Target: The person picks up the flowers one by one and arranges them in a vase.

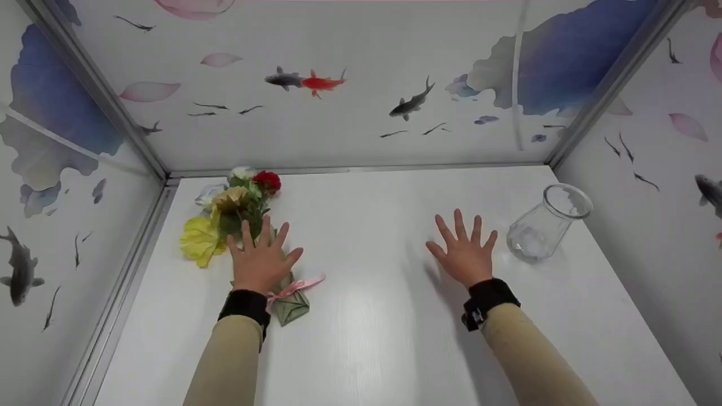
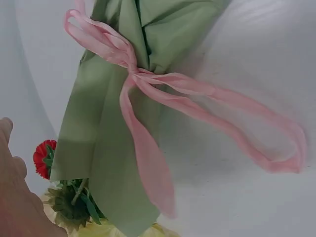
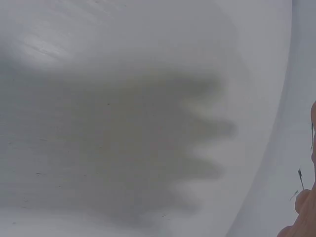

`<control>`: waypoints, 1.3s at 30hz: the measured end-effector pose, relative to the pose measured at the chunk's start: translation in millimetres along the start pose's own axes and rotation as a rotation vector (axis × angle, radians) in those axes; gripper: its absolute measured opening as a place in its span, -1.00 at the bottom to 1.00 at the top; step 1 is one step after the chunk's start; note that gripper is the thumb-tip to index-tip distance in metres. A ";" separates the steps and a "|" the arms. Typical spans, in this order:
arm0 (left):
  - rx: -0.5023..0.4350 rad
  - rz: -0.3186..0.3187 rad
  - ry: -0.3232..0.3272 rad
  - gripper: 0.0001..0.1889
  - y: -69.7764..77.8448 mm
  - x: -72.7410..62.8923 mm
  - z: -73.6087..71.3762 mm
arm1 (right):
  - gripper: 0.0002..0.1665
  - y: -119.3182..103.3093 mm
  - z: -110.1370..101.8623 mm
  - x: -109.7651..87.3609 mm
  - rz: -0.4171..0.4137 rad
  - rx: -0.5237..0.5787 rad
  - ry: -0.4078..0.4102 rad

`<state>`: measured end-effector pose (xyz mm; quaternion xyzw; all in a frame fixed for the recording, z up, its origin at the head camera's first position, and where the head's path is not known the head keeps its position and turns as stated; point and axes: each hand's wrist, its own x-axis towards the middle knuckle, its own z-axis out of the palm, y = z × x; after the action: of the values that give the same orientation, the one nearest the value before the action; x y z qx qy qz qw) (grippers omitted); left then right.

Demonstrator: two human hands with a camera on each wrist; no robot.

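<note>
My left hand [image 1: 260, 264] hovers palm down over a wrapped bouquet, its fingers straight and spread. Green wrapping paper [image 2: 103, 128] tied with a pink ribbon [image 2: 148, 148] fills most of the left wrist view. The bouquet's blooms include a yellow flower [image 1: 198, 241], a red carnation [image 1: 267, 182] and pale ones behind; the hand hides part of the wrapping in the head view. To the right, my right hand [image 1: 466, 256] is spread flat above the white table, casting a finger-shaped shadow in the right wrist view. It holds nothing. A clear glass vase [image 1: 538, 228] stands just right of it.
The white table [image 1: 361, 338] is bounded by panels on the left, back and right, printed with fish, petals and blue leaves. A metal rail [image 1: 361, 169] runs along the back edge. Black bands [image 1: 247, 309] circle both wrists.
</note>
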<state>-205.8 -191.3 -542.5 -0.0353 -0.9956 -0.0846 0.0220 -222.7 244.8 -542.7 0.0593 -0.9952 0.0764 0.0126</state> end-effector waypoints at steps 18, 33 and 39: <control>-0.124 -0.077 -0.214 -0.19 -3.3 -25.6 14.7 | -0.15 -36.2 3.6 -5.4 -0.153 -0.066 0.011; -0.210 -0.031 -0.294 -0.24 29.0 -22.0 26.9 | -0.18 -73.0 14.8 -19.2 -0.339 -0.079 -0.019; -0.197 0.004 -0.260 -0.35 44.1 -21.9 30.5 | -0.17 -85.9 22.1 -26.4 -0.447 -0.055 -0.037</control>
<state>-181.9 -144.2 -566.3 -0.0498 -0.9768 -0.1764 -0.1107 -186.5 160.2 -552.5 0.2793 -0.9591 0.0435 0.0128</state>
